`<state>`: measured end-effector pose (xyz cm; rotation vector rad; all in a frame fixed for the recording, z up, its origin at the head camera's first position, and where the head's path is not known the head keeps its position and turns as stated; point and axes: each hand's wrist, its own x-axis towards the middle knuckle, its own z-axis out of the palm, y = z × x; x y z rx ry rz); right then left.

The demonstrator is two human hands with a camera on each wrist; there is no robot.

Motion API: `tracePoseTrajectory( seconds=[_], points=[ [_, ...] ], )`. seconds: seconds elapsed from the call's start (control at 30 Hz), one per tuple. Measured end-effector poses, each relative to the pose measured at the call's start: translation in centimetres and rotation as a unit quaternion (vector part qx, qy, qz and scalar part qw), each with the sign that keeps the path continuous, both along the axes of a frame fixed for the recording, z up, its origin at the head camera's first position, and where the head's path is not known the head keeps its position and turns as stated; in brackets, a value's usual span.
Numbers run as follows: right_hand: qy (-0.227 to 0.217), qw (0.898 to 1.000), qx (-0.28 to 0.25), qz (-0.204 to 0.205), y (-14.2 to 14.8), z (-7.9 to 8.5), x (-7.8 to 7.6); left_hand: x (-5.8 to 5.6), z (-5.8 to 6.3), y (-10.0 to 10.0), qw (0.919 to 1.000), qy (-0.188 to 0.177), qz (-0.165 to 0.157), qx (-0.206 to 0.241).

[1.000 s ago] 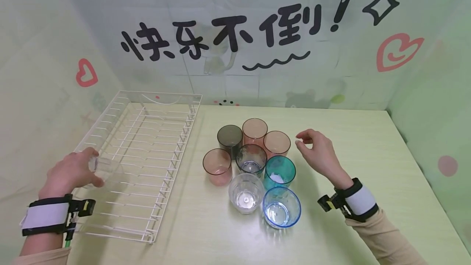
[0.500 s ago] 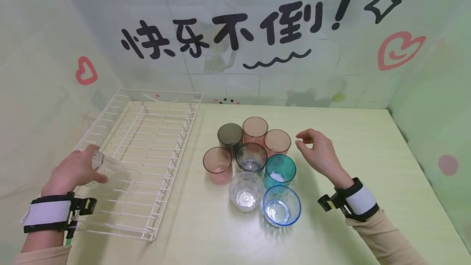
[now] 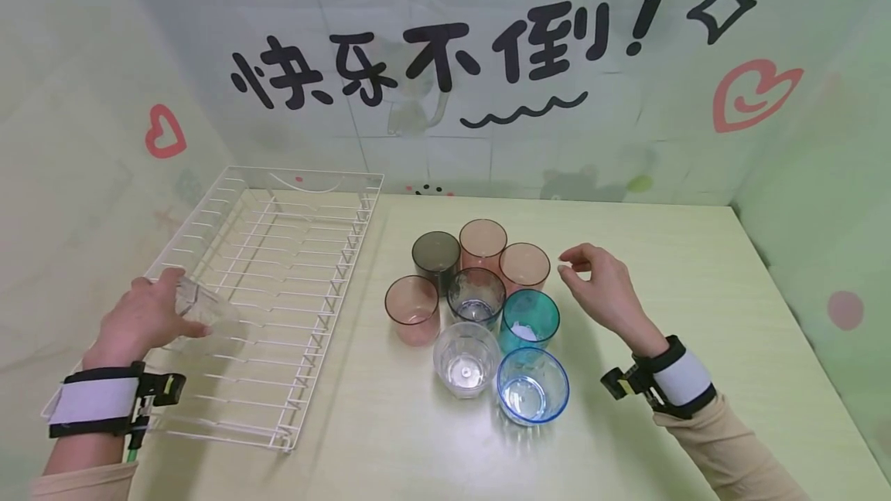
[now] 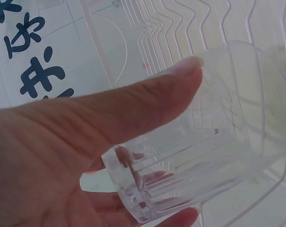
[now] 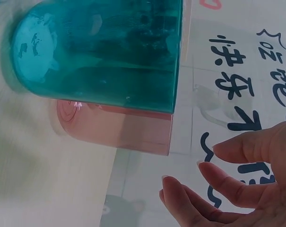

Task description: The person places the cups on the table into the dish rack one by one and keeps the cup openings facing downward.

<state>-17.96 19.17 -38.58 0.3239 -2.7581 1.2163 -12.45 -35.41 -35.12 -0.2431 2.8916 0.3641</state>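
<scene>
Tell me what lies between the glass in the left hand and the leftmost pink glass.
In the head view: part of the rack, with its right side, then bare table.

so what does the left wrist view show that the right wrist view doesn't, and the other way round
Only the left wrist view: the left hand, fingers gripping a clear tumbler, over wavy white rack wires.
Only the right wrist view: the right hand, holding nothing, plus a teal tumbler and a pink tumbler.
Both: black Chinese characters on the backdrop.

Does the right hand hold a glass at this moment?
No, the right hand is beside the glasses, with nothing in its grasp.
</scene>
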Motion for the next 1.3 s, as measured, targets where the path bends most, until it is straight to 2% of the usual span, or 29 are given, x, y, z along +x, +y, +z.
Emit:
tracePoseTrajectory(
  seconds=[0.3,0.5,0.8,1.3],
  points=[
    [-0.009,1.000,0.003,-0.002,0.0,-0.1,-0.1,-0.1,-0.5,-0.5,1.0000,0.006,0.001,0.004],
    [-0.012,1.000,0.003,-0.003,0.1,0.0,-0.1,0.0,-0.4,-0.5,1.0000,0.006,-0.006,0.003],
    [-0.016,1.000,0.004,-0.004,0.0,0.1,-0.3,0.1,0.2,0.0,0.9997,0.026,-0.005,-0.002],
    [-0.023,1.000,0.002,0.002,0.2,0.2,-0.1,0.1,1.4,2.2,0.9970,0.072,-0.016,-0.025]
  ],
)
